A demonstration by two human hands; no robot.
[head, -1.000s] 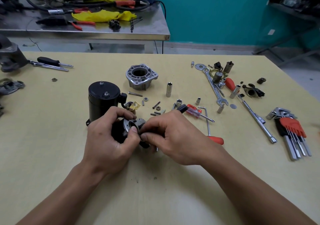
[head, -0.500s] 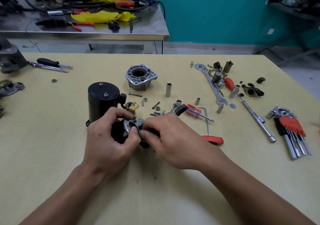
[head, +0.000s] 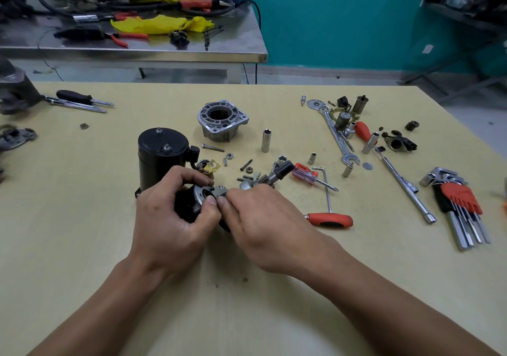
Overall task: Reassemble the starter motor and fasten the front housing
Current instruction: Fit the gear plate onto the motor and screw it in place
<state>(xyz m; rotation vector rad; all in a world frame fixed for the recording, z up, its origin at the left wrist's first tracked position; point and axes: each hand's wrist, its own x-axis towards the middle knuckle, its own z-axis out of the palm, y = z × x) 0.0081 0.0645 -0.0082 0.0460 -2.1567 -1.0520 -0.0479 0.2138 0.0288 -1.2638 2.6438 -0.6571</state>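
Bottom of frame: two bare forearms, cut off by lower edge, meeting at centre over yellowish table point(head: 82, 259). L hand point(head: 170, 218) curled round small black part point(head: 185, 207), thumb tip pressed on its metal face point(head: 203, 192). R hand point(head: 263, 218) right against it, fingertips pinched tight at rim of that face, touching L thumb. Can't tell if some tiny piece sits in the pinch, covered by fingers. Most of the part buried under both hands, only a dark sliver peeking out between them.

Just behind L knuckles: black motor body point(head: 162, 152), upright, two studs on top, base half hidden by the hand. Beside it a brass-coloured bit point(head: 211, 165), partly masked. Behind R hand: scatter of nuts, screws, sm. sockets, too small to sort. Right of R hand: orange T-handle key point(head: 329, 220) and red screwdriver point(head: 304, 173). Far right: hex key set point(head: 461, 204) in orange holder.

Mid table, centre: front housing point(head: 222, 121), bare alloy, bore facing up, behind and right of motor body, not touching it, no hand on it. Upright socket point(head: 265, 140) to its right, spanner point(head: 336, 136) further right among dark sm. parts, hard to make out.

Left edge: grey casting point(head: 13, 92), cropped by frame, black-handled screwdriver point(head: 76, 97) next to it.

Top: steel bench point(head: 192, 53) with yellow rag point(head: 162, 23), pliers, cables. Blurry, upper part cut off.
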